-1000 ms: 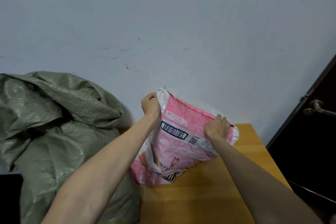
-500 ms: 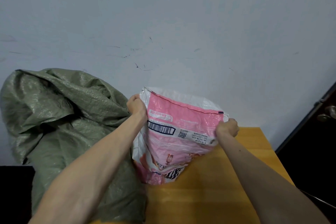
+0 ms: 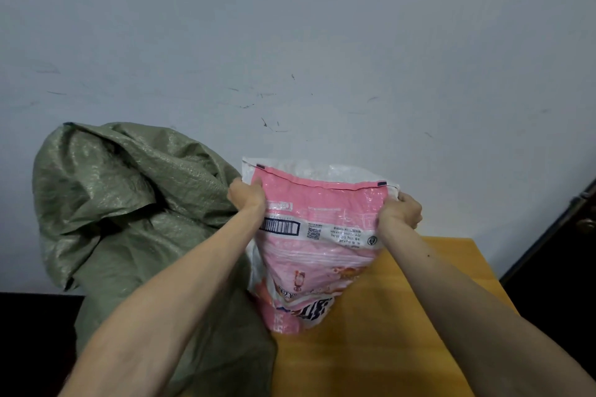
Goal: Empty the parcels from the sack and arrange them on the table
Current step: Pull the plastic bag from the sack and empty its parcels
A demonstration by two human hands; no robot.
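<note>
pink printed bag [image 3: 316, 251] stood right of green sack [image 3: 129, 203], corners clenched by left grip [image 3: 248, 200], right grip [image 3: 400, 213]; likely upending step; next needed: shake over tabletop [image 3: 403, 316].

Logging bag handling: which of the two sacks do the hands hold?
The pink printed sack, its top gripped by left hand and right hand; the green sack slumps beside it.

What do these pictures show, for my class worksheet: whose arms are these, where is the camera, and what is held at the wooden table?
There is no machine: these are a person's bare arms, filmed by one camera worn on the head, looking forward and down. The left hand and right hand each grip an upper corner of a pink sack printed with a barcode; its lower end reaches the wooden table. A crumpled green sack slumps beside it. No parcels show.
</note>
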